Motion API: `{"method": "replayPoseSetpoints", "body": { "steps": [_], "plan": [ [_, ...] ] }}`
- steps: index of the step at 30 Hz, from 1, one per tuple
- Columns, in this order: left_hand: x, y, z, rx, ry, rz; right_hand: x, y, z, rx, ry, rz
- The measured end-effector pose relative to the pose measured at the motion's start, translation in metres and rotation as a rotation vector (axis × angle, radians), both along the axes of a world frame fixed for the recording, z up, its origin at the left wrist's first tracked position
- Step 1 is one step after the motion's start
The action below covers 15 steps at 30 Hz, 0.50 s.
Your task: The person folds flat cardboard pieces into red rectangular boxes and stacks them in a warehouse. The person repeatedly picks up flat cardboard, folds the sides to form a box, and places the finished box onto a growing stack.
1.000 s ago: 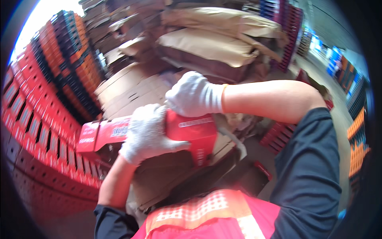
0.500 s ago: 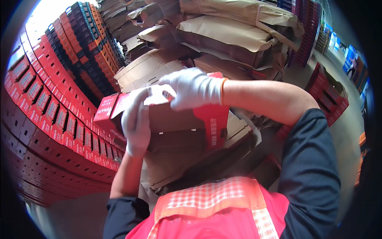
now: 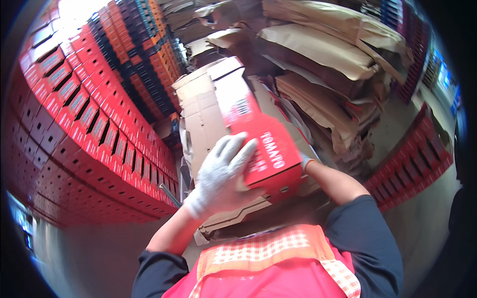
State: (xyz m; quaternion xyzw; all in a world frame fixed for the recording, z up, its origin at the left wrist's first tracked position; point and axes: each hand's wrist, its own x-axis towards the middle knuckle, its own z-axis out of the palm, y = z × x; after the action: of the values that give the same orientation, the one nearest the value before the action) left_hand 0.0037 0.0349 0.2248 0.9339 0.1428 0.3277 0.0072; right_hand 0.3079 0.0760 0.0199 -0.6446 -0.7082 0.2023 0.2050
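Note:
A red cardboard box (image 3: pixel 271 144) with white lettering slants across the middle of the view, its near end towards me. My left hand (image 3: pixel 223 171), in a pale knitted glove, grips its left side near that end, with the fingers on the printed face. At the box's right side is my right hand (image 3: pixel 305 162); only a sliver of its glove and an orange cuff show, and the box hides its fingers. Beneath the box lies a stack of flat brown cardboard (image 3: pixel 201 119).
A tall curved wall of stacked red boxes (image 3: pixel 99 134) stands on the left, with dark and orange crates (image 3: pixel 144 59) beyond. Bundles of paper-wrapped cardboard (image 3: pixel 318 52) are piled at the back. More red boxes (image 3: pixel 412 164) stand on the floor at right.
The box has turned from lying crosswise to pointing away from me. My left hand has moved right and nearer; my right hand has moved from its top to its right side.

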Motion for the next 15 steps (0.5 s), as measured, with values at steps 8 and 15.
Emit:
{"method": "replayPoseSetpoints", "body": {
  "steps": [8,15],
  "plan": [
    [0.087,0.005,-0.045,0.057,-0.486,0.009,-0.016,-0.047,0.215,0.998,0.306,-0.009],
    [0.114,-0.001,-0.082,-0.333,-0.818,-0.089,-0.066,-0.071,0.273,-0.009,-0.001,0.107]
  ]
}}
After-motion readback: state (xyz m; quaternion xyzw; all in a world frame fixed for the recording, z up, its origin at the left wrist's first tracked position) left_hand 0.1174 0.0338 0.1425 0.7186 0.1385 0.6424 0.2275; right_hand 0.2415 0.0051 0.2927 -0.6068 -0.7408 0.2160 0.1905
